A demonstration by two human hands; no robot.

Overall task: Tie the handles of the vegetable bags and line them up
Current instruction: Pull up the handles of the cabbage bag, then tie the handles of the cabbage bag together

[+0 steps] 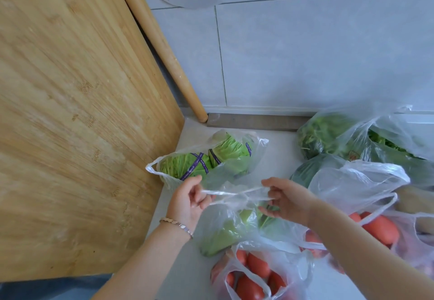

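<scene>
head | greens bag [225,231] is set on counter [277,149] between the arms, just behind tomato bag [253,274] | one handle end is pinched by left hand [187,199], the other by right hand [288,202] | handles [234,194] are pulled apart, crossed mid-span, likely to cinch the knot | cabbage bag [206,158] is parked behind by cutting board [70,111], handles loose

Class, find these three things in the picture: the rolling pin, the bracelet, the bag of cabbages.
rolling pin [157,41], head view, middle of its shaft.
bracelet [176,225], head view, links on the left wrist.
bag of cabbages [185,166], head view, plastic over the left cabbage.
</scene>
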